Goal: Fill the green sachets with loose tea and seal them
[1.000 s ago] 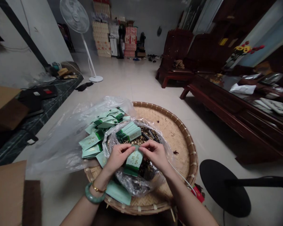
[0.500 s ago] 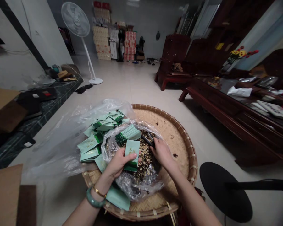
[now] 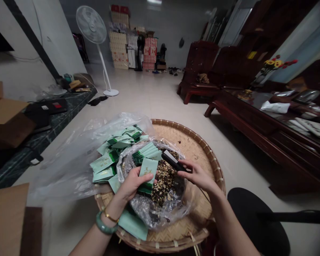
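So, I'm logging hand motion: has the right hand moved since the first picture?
Yes: the right hand has moved rightward, closer to the woven tray's right rim.

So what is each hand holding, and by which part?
The left hand holds a green packet by its middle; the right hand grips a black tool by its near end.

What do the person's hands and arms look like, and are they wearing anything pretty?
The left hand has a thick, round green bangle and a thin gold bracelet behind it. The right hand shows no jewellery. Both forearms are bare, without sleeves.
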Tool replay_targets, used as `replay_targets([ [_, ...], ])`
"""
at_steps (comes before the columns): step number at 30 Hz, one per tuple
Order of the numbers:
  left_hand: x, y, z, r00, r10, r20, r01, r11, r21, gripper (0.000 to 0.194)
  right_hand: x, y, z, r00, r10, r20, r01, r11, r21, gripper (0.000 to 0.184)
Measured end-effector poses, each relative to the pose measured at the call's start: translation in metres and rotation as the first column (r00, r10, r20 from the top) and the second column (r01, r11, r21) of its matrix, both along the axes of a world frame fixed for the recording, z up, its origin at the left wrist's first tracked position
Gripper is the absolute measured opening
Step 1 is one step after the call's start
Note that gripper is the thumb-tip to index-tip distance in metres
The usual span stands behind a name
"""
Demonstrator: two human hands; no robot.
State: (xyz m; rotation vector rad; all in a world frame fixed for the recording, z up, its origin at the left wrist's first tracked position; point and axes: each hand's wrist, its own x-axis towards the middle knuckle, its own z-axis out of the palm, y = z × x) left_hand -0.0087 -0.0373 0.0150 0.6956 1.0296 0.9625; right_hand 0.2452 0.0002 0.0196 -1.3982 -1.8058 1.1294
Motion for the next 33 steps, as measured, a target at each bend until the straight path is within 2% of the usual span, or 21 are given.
replay_targets([
  [3,0.001,0.0,-0.002,0.999,-0.029,-0.023,0.029,0.999,0.018,0.051,-0.002,-0.007,0.016,0.991,0.112,-0.076,-0.108,0.993,0.049,0.043],
  [7,0.003,-0.001,-0.005,0.991,-0.092,-0.101,0.1,0.992,0.072,0.045,-0.014,-0.009,0.031,0.979,0.2,0.041,-0.203,0.976,0.078,0.042],
  [10,0.004,-0.001,-0.006,0.98,-0.123,-0.158,0.138,0.986,0.091,0.044,-0.022,-0.006,0.035,0.961,0.245,0.127,-0.256,0.963,0.082,0.037],
  [19,0.005,0.0,-0.008,0.969,-0.132,-0.211,0.145,0.988,0.051,0.048,-0.032,-0.002,0.04,0.942,0.278,0.189,-0.298,0.951,0.087,0.024],
  [25,0.004,0.001,-0.004,0.978,-0.141,-0.153,0.146,0.989,0.026,0.049,-0.033,0.0,0.037,0.936,0.279,0.215,-0.31,0.943,0.121,0.023],
  [33,0.007,0.0,0.0,0.988,-0.091,0.124,0.093,0.995,-0.016,0.057,-0.033,0.001,0.031,0.953,0.259,0.157,-0.275,0.957,0.088,0.024],
])
